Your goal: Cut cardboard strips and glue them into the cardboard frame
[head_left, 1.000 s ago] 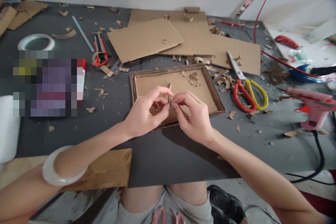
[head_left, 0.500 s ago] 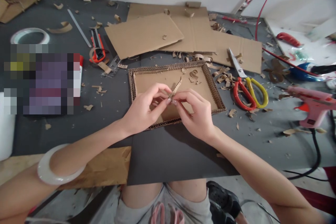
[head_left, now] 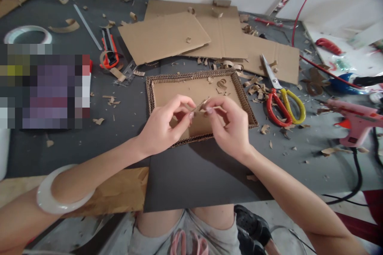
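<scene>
Over a shallow cardboard tray with corrugated edges, both my hands work on a thin cardboard strip. The fingertips of my left hand pinch the strip's left end. My right hand is closed at its other end, with thumb and forefinger against it; part of the strip is hidden behind these fingers. Curled paper scraps lie inside the tray near its far right corner.
Scissors with red and yellow handles lie right of the tray, a pink glue gun farther right. Cardboard sheets are stacked behind. An orange utility knife, a tape roll and many scraps are at the left.
My right hand has moved a little right, away from my left hand. The strip, which pointed up between the fingertips, now lies lower and spans the gap between the hands.
</scene>
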`<state>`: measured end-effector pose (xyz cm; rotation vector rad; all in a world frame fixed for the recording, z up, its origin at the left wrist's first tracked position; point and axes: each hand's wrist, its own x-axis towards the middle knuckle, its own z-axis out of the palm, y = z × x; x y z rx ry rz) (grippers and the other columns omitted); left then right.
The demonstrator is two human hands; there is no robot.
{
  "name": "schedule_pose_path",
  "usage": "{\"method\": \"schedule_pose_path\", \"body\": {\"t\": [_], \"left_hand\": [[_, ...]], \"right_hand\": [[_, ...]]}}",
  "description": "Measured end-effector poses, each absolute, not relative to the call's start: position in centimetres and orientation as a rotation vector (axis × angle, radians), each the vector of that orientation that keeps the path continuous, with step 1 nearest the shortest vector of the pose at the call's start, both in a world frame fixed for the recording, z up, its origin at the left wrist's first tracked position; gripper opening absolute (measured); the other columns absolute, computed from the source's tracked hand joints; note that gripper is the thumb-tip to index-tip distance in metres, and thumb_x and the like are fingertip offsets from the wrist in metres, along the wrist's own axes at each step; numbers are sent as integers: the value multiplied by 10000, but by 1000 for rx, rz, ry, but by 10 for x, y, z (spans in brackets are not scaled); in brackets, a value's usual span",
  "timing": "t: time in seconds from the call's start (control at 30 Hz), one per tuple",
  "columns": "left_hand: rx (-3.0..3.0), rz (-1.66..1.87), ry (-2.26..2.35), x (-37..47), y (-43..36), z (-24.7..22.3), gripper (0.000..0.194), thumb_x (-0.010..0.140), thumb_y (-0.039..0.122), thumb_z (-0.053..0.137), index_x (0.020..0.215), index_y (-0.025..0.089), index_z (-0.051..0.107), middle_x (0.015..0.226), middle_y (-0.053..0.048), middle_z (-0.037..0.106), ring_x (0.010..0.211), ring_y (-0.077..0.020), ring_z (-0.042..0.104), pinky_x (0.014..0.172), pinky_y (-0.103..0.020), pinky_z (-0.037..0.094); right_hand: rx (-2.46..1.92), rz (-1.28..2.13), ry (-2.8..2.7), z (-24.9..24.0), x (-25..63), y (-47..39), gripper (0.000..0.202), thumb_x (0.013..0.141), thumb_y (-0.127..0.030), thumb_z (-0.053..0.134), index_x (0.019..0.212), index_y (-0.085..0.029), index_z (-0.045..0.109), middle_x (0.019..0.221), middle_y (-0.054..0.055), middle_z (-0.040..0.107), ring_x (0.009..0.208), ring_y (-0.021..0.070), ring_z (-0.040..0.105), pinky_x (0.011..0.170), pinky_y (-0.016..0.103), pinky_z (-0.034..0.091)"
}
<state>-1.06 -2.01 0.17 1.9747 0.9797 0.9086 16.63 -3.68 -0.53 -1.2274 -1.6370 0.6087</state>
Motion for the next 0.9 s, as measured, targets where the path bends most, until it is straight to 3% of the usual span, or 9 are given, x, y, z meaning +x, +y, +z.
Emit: {"method": "schedule_pose_path", "body": {"t": [0.13, 0.27, 0.4, 0.7, 0.9], "left_hand": [[1954, 923, 991, -12, -20, 1, 99, 867, 166, 507, 962, 183, 486, 709, 36, 647, 596, -95, 637, 613, -210, 509], [1955, 910, 967, -12, -20, 0, 121, 879, 181, 513, 993, 183, 475, 757, 27, 663, 659, -93, 657, 634, -189, 509], [2020, 918, 946, -11, -20, 1, 117, 875, 150, 507, 986, 185, 488, 789, 27, 661, 691, -81, 647, 658, -172, 505], [1991, 907, 974, -9, -23, 2, 114, 858, 158, 522, 964, 193, 503, 758, 28, 653, 619, -83, 624, 622, -190, 511], [1925, 931, 1025, -11, -23, 2, 95, 865, 177, 507, 960, 189, 512, 755, 16, 642, 621, -92, 616, 600, -199, 510]], "right_hand": [[-1251, 607, -1511, -5, 173, -35, 59, 863, -188, 502, 850, -199, 558, 822, 24, 591, 789, 131, 594, 709, 291, 541], [-1153, 504, -1773, -2, 166, -40, 69, 807, -222, 608, 867, -211, 577, 867, 42, 625, 833, 157, 601, 704, 308, 540], [-1126, 445, -1860, 0, 161, -42, 35, 825, -175, 588, 805, -203, 596, 850, 45, 635, 804, 148, 609, 736, 315, 524], [-1111, 878, -1593, -4, 166, -39, 44, 805, -171, 605, 771, -191, 585, 848, 30, 616, 855, 147, 611, 766, 311, 535], [-1185, 872, -1487, -4, 176, -32, 91, 812, -231, 618, 763, -195, 550, 810, 11, 623, 773, 121, 626, 721, 278, 554]]}}
